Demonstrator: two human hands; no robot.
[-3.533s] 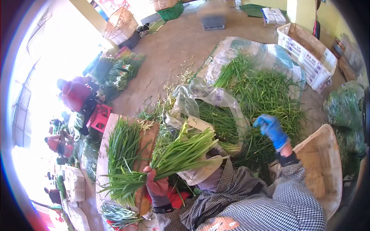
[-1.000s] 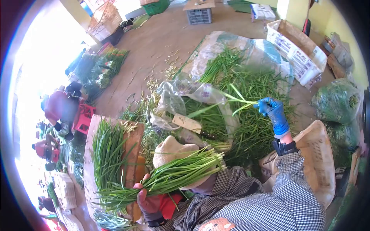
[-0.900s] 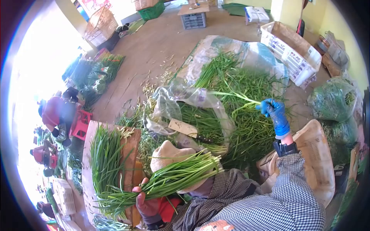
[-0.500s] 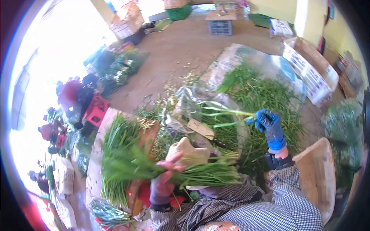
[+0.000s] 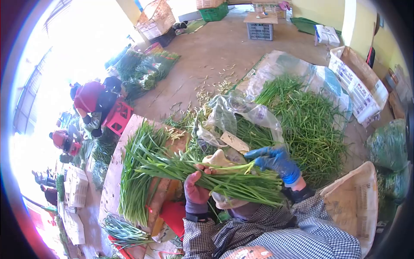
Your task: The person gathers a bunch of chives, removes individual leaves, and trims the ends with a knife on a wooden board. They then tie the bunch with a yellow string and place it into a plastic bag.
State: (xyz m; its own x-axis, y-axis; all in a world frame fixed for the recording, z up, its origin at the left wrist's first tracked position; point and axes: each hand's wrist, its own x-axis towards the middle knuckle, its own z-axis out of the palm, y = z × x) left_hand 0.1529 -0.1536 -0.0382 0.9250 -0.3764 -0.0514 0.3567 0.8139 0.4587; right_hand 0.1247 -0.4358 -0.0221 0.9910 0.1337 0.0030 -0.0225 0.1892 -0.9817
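A bunch of long green stalks (image 5: 233, 183) lies across the front of my body. My left hand (image 5: 197, 184), in a fingerless purple-grey glove, is wrapped round its middle. My right hand (image 5: 276, 164), in a blue glove, pinches the pale ends of a few stalks at the right end of the bunch. To the left, a pile of green stalks (image 5: 136, 177) rests on a board (image 5: 110, 179). Beyond my hands, a clear plastic bag (image 5: 254, 110) holds more greens beside a tan tag (image 5: 234, 141).
Loose greens (image 5: 306, 125) cover a sheet at the right. An empty-looking basket (image 5: 351, 203) is at the lower right, a white crate (image 5: 358, 84) behind it. Other people (image 5: 92, 97) crouch at the left near a red crate (image 5: 119, 117).
My right hand has come down and left, bringing its few stalks onto the bunch. My left hand has shifted slightly right, and the view has moved a little.
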